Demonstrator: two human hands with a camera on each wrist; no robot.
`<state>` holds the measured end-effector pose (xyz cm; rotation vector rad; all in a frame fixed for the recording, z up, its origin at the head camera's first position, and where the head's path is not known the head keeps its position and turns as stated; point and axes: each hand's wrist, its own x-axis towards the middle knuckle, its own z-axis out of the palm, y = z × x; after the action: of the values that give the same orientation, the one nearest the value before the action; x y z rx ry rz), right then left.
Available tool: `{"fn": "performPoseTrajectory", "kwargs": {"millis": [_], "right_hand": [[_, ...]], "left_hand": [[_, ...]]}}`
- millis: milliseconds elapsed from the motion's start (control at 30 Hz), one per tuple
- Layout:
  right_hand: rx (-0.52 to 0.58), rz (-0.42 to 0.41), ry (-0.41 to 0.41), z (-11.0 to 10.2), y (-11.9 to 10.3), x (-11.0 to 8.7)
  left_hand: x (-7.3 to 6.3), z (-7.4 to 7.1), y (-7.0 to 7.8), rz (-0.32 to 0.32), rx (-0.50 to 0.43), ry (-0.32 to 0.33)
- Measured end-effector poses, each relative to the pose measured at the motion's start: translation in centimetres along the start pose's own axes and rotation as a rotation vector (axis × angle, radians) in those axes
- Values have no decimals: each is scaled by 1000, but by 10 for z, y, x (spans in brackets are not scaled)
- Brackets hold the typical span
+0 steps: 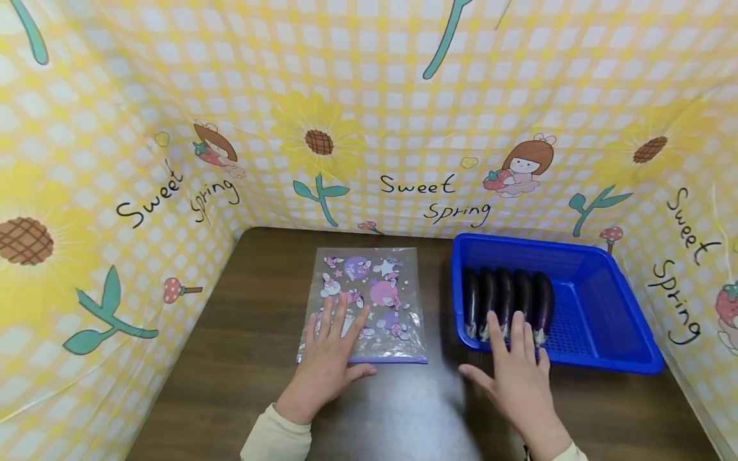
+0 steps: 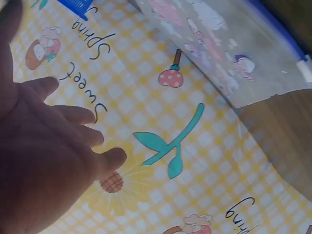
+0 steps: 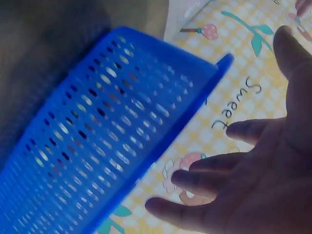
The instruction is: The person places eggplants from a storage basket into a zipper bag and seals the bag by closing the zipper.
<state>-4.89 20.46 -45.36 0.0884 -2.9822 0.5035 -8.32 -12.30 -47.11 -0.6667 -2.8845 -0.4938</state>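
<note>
A yellow-and-white checked cloth [image 1: 369, 64], printed with sunflowers and "Sweet Spring", walls in the back and both sides of a dark wooden tabletop [image 1: 230, 358]. On the right of that surface is a blue basket [image 1: 599, 282] with slotted sides, its long axis running left to right and its right end slanting slightly toward the person. Left of it, apart from it, a clear bag [image 1: 383, 291] with pink and purple prints lies flat, its zip edge turned to the person.

The left hand [image 1: 330, 365] is spread palm down over the near left part of the bag, its grip released. The right hand [image 1: 516, 378] is spread likewise at the basket's near rim, its grip also released; the right wrist view shows its fingers apart from the basket.

Five eggplants [image 1: 506, 294] lie side by side in the basket's left half. Their long axes run near to far, roughly parallel, across the basket's length. Their pale stem ends [image 1: 540, 336] point toward the person, partly behind the right fingers. Smallest is the bag's white slider [image 2: 305, 70].
</note>
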Motion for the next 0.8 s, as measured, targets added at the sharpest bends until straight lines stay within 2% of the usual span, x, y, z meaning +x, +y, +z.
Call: {"fn": "performPoseTrajectory", "kwargs": {"millis": [167,267,467,567,667,800], "right_hand": [[-23,-49,123,-24,7,18],[-35,-82,108,-38,11,33],[81,-53,-172,-55,19,69],[91,-68,-281,-61,23,88],[66,-102,-331,-68,23,106],[26,-153,-350,-71,21,129]], "left_hand": [[1,8,-8,33,30,42],[2,13,-14,38,37,15],[3,33,-25,42,57,-120],[3,45,-31,61,75,-151],[4,54,-34,63,71,-145],[8,62,-37,74,68,-104]]}}
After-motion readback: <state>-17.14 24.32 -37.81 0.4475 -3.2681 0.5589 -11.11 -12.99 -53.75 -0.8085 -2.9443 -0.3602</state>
